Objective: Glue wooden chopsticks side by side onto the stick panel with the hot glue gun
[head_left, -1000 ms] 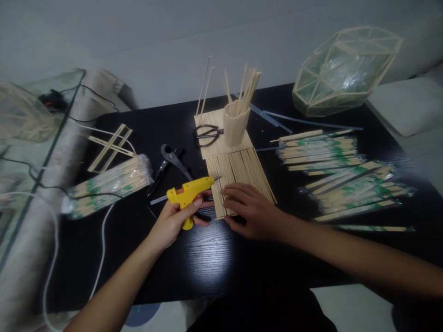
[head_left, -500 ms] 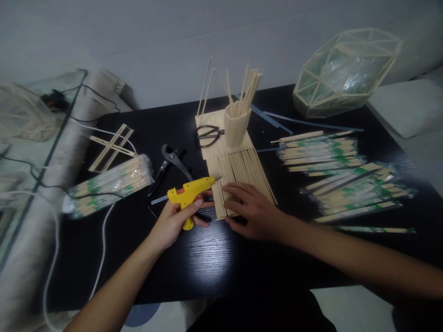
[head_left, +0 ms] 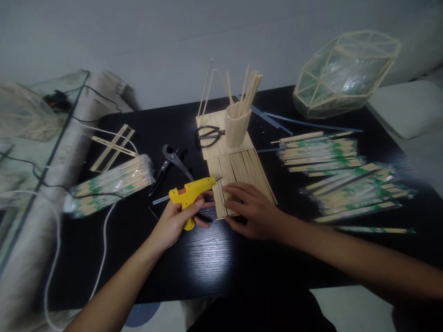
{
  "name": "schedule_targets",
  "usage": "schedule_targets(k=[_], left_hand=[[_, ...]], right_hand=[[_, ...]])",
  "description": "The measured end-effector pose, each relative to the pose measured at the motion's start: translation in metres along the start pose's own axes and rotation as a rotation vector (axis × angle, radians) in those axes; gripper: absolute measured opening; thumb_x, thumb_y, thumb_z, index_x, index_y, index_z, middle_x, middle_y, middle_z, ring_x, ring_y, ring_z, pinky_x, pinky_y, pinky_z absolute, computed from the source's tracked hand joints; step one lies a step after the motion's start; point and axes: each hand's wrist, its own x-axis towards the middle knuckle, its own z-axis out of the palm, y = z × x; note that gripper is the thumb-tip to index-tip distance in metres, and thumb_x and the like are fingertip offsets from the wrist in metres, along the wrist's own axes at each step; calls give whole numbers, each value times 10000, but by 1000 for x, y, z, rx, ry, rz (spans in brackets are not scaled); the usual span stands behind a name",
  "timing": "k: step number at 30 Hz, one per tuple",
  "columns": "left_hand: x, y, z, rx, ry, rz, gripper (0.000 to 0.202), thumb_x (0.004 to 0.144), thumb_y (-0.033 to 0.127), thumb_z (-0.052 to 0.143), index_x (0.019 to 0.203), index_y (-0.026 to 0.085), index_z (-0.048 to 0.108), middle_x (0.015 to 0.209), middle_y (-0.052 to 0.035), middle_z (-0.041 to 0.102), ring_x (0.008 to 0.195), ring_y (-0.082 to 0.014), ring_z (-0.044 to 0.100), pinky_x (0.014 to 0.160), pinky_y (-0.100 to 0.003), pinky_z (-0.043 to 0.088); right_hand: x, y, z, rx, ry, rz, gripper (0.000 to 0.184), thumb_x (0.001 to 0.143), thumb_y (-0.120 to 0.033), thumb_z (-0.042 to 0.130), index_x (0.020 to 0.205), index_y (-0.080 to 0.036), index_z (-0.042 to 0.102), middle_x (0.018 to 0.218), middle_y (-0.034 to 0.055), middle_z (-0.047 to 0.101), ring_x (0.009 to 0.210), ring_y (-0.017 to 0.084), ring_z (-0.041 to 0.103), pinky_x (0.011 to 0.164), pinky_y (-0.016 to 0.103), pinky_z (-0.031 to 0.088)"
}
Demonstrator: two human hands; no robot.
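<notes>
My left hand [head_left: 175, 219] is wrapped round the grip of a yellow hot glue gun [head_left: 190, 193]. A clear glue stick [head_left: 161, 200] pokes out of its back end, and its nozzle points right, over the left edge of a row of thin wooden sticks [head_left: 238, 168]. On the near part of that row lies my right hand [head_left: 254, 210], palm down, fingers stretched out and slightly apart. The row meets a flat wooden board [head_left: 212, 121], which bears black-handled scissors [head_left: 209, 135] and a cup made of sticks [head_left: 237, 127] with loose sticks standing in it.
Pliers [head_left: 176, 161] lie left of the row. Packed chopsticks [head_left: 110, 186] and crossed sticks [head_left: 112, 147] are farther left, near a white cable [head_left: 104, 249]. Several more packs [head_left: 356, 189] cover the right side. A faceted stick frame [head_left: 346, 76] stands at the back right of the black table [head_left: 270, 267].
Almost nothing differs. The view has shifted very slightly; both hands and the glue gun keep their places against the sticks.
</notes>
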Motion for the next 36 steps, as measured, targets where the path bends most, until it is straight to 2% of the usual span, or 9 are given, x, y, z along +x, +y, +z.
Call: schedule_targets(k=[4, 8, 14, 36], left_hand=[[0, 0, 0, 9, 7, -4, 483, 876, 474, 918, 1166, 109, 793, 1387, -221, 775, 1200, -460, 804, 601, -351, 751], [0, 2, 0, 28, 3, -1, 484, 893, 474, 901, 1195, 111, 796, 1406, -227, 768, 1225, -480, 789, 610, -371, 753], [1, 2, 0, 3, -6, -3, 483, 876, 469, 917, 1163, 101, 791, 1384, -234, 774, 1194, -463, 805, 601, -335, 744], [1, 2, 0, -17, -2, -8, 501, 874, 461, 930, 1166, 80, 787, 1404, -248, 764, 1180, -460, 810, 605, -336, 748]], right_hand=[[0, 0, 0, 3, 13, -5, 135, 980, -224, 709, 1102, -172, 733, 1390, 218, 721, 1383, 366, 647, 1098, 563, 612], [0, 0, 0, 14, -4, 3, 145, 980, -226, 707, 1113, -178, 735, 1411, 220, 714, 1403, 370, 635, 1095, 577, 610], [0, 0, -1, 12, -2, 4, 137, 984, -229, 708, 1114, -192, 730, 1396, 208, 723, 1387, 365, 653, 1098, 573, 613], [1, 0, 0, -19, 17, -14, 130, 987, -248, 708, 1089, -170, 730, 1379, 203, 731, 1358, 365, 672, 1089, 541, 625]])
